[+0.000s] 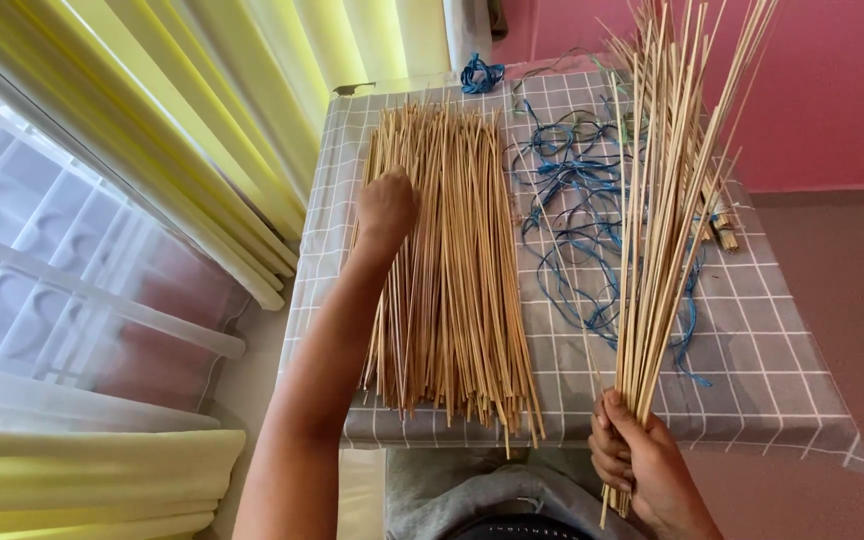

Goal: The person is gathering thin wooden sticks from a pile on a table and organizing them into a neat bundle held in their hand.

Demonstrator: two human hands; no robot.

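A flat pile of long thin pale bamboo sticks (462, 260) lies lengthwise on a small table covered with a grey checked cloth (752, 350). My left hand (385, 208) rests on the left part of that pile, fingers curled down among the sticks. My right hand (637, 455), at the table's near edge, grips the lower end of a bunch of the same sticks (667, 190), which fans upward and away over the table.
Tangled blue strings (577, 200) lie on the cloth right of the pile, and a blue knot (480, 73) sits at the far edge. Yellow and sheer curtains (152, 200) hang on the left. A pink wall (832, 90) stands behind, with brown floor at right.
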